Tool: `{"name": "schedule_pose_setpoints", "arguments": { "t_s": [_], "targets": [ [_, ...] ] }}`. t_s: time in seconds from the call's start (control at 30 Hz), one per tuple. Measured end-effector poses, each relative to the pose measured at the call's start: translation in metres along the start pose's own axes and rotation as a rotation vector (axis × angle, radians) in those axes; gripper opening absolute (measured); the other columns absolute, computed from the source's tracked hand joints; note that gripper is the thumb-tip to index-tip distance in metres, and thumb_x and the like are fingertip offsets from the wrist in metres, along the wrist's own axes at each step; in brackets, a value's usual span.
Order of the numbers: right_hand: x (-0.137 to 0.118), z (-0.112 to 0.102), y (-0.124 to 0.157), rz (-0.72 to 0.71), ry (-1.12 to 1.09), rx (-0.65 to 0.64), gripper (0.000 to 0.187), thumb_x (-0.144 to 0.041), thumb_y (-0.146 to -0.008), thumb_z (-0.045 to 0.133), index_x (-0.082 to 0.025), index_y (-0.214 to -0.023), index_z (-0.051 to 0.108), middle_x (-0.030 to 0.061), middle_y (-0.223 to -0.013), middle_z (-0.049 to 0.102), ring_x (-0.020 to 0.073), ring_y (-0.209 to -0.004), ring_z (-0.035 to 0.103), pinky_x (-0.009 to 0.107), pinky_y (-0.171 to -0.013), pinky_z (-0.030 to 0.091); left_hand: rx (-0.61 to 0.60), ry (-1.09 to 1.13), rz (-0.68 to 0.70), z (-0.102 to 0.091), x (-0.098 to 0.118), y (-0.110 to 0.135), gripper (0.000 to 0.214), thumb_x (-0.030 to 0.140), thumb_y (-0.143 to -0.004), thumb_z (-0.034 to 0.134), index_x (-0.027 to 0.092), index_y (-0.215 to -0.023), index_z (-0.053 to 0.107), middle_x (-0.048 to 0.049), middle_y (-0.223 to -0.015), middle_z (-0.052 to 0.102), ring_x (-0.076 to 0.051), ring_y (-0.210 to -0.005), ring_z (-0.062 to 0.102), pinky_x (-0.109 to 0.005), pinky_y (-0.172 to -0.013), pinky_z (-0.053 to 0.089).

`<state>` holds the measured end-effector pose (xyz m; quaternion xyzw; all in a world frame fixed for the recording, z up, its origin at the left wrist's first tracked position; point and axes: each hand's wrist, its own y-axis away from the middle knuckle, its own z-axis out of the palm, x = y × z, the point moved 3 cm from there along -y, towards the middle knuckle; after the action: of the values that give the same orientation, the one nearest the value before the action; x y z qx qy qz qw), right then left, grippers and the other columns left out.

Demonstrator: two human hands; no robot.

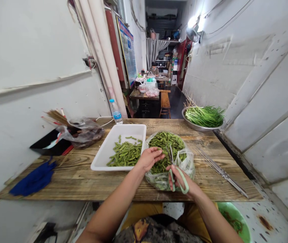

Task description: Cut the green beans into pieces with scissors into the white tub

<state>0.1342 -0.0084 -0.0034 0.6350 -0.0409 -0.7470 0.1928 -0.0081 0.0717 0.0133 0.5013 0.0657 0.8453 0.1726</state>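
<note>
My right hand (178, 177) grips a pair of scissors (183, 182) by its pale green handles. The blades point up and away over the pods and are slightly apart. My left hand (149, 158) is closed in a pinch just left of the blades, with what looks like a green edamame pod (164, 153) at the fingertips. Beneath both hands, a clear plastic bag (186, 162) lies open, full of green edamame pods (168, 140). To its left, a white plastic tray (101, 157) has more pods (126, 153) scattered over its bottom.
A metal bowl of green stalks on skewers (204, 118) stands back right. Metal skewers (225, 173) lie at the right. At left are a blue cloth (34, 177), a black box (45, 143) and a water bottle (116, 113). A green basin (237, 219) sits on the floor.
</note>
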Motion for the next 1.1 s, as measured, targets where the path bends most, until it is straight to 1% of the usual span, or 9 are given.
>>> {"name": "schedule_pose_setpoints", "arguments": {
  "t_s": [0.17, 0.4, 0.63, 0.7, 0.77, 0.83, 0.9, 0.97, 1.1],
  "targets": [
    [0.000, 0.003, 0.002, -0.002, 0.012, -0.006, 0.044, -0.063, -0.076, 0.055, -0.021, -0.087, 0.050, -0.0054, -0.059, 0.049, 0.0099, -0.045, 0.047, 0.022, -0.040, 0.041, 0.080, 0.045, 0.069, 0.003, -0.001, 0.003, 0.012, 0.005, -0.070, 0.070, 0.009, -0.073, 0.058, -0.0010, -0.067, 0.064, -0.011, -0.063, 0.066, -0.025, -0.069, 0.057],
    [0.003, -0.003, -0.003, -0.056, 0.096, -0.006, 0.042, -0.062, -0.079, 0.052, -0.021, -0.074, 0.048, -0.0063, -0.053, 0.047, 0.0079, -0.036, 0.042, 0.020, -0.032, 0.034, 0.105, -0.035, 0.074, 0.009, 0.005, 0.011, 0.017, 0.007, -0.070, 0.070, 0.011, -0.072, 0.054, -0.0033, -0.063, 0.066, -0.012, -0.058, 0.067, -0.023, -0.062, 0.056],
    [0.004, -0.003, -0.003, 0.031, 0.172, 0.062, 0.048, -0.068, -0.071, 0.055, -0.020, -0.073, 0.048, -0.0091, -0.043, 0.043, 0.0073, -0.026, 0.037, 0.020, -0.025, 0.029, 0.127, -0.113, 0.095, 0.003, 0.000, 0.005, 0.016, 0.011, -0.069, 0.068, 0.013, -0.071, 0.052, -0.0031, -0.062, 0.066, -0.014, -0.060, 0.066, -0.027, -0.063, 0.055],
    [0.006, -0.003, -0.004, 0.036, 0.164, 0.066, 0.050, -0.068, -0.069, 0.058, -0.019, -0.076, 0.050, -0.0093, -0.044, 0.043, 0.0072, -0.026, 0.037, 0.019, -0.025, 0.029, 0.232, -0.271, 0.247, -0.013, 0.011, 0.003, 0.011, 0.015, -0.070, 0.065, 0.013, -0.075, 0.055, -0.0021, -0.064, 0.065, -0.014, -0.062, 0.065, -0.030, -0.066, 0.054],
    [0.008, -0.003, -0.005, 0.024, 0.106, 0.037, 0.050, -0.067, -0.070, 0.058, -0.019, -0.082, 0.052, -0.0083, -0.048, 0.047, 0.0078, -0.030, 0.042, 0.020, -0.028, 0.033, 0.449, -0.559, 0.522, -0.034, 0.032, 0.007, 0.010, 0.018, -0.072, 0.061, 0.014, -0.081, 0.060, -0.0022, -0.071, 0.065, -0.016, -0.069, 0.063, -0.033, -0.075, 0.052],
    [0.009, -0.004, -0.005, 0.020, 0.007, -0.010, 0.049, -0.066, -0.073, 0.056, -0.020, -0.089, 0.052, -0.0064, -0.054, 0.051, 0.0091, -0.038, 0.047, 0.021, -0.035, 0.039, 0.690, -0.926, 0.758, -0.049, 0.054, 0.015, 0.019, 0.018, -0.073, 0.057, 0.016, -0.090, 0.064, -0.0059, -0.087, 0.066, -0.020, -0.087, 0.061, -0.039, -0.088, 0.045],
    [0.008, -0.004, -0.004, 0.034, -0.103, -0.051, 0.048, -0.065, -0.075, 0.055, -0.021, -0.092, 0.053, -0.0046, -0.059, 0.053, 0.0106, -0.045, 0.051, 0.024, -0.042, 0.043, 0.824, -1.254, 0.867, -0.053, 0.066, 0.019, 0.027, 0.016, -0.075, 0.055, 0.018, -0.100, 0.065, -0.0103, -0.107, 0.063, -0.026, -0.106, 0.053, -0.045, -0.096, 0.036],
    [0.006, -0.003, -0.002, 0.054, -0.190, -0.072, 0.046, -0.064, -0.076, 0.055, -0.021, -0.091, 0.053, -0.0036, -0.061, 0.053, 0.0115, -0.047, 0.051, 0.025, -0.044, 0.044, 0.748, -1.503, 0.896, -0.043, 0.065, 0.011, 0.028, 0.016, -0.078, 0.053, 0.020, -0.102, 0.067, -0.0111, -0.115, 0.060, -0.027, -0.111, 0.049, -0.045, -0.096, 0.032],
    [0.003, -0.004, -0.001, 0.065, -0.230, -0.068, 0.043, -0.062, -0.077, 0.055, -0.021, -0.088, 0.054, -0.0040, -0.058, 0.052, 0.0116, -0.045, 0.050, 0.025, -0.042, 0.043, 0.259, -1.905, 0.774, -0.005, 0.032, -0.028, 0.025, 0.014, -0.085, 0.044, 0.018, -0.087, 0.068, -0.0095, -0.089, 0.065, -0.023, -0.093, 0.054, -0.041, -0.088, 0.033]
  ]
}}
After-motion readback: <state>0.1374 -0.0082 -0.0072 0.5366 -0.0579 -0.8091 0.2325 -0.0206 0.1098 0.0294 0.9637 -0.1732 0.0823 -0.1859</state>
